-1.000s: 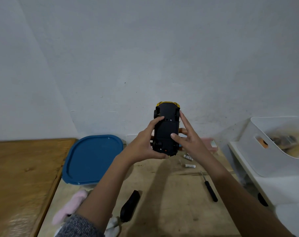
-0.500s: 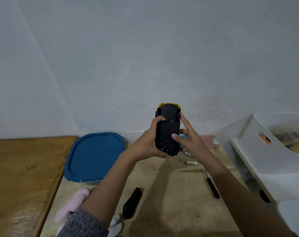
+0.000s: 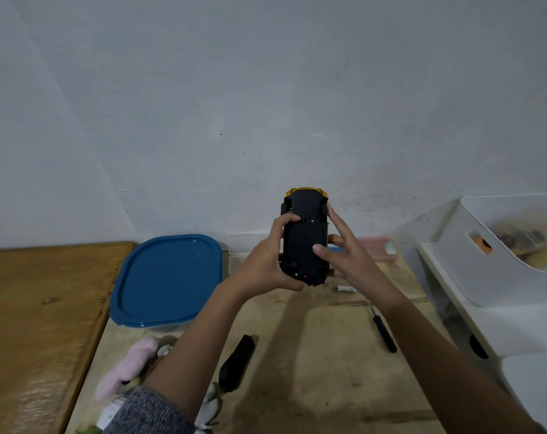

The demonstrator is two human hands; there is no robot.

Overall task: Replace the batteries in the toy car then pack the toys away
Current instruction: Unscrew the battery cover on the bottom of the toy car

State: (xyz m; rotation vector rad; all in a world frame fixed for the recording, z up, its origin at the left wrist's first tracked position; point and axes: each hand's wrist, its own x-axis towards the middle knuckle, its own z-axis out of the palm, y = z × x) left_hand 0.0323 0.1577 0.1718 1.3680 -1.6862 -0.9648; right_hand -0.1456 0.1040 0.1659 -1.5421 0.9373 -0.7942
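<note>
Comparing against the second before, little is found to have changed: the toy car [image 3: 303, 242] is still held up off the table [image 3: 313, 371], its black underside turned to the camera, and both grips are kept as they were. The left hand [image 3: 266, 267] is wrapped round the car's left side, thumb laid on the base. The car is pinched by the right hand [image 3: 347, 258] between the thumb and the fingers behind, the forefinger stretched along its side. The battery cover is probably being pressed home or checked — packing is not yet begun. One battery [image 3: 346, 289] and a screwdriver [image 3: 383, 332] are left on the table. The blue-lidded container [image 3: 169, 277] is closed, its contents hidden. Dark objects are held in the white bin [image 3: 485, 277] — too blurred to be named.
</note>
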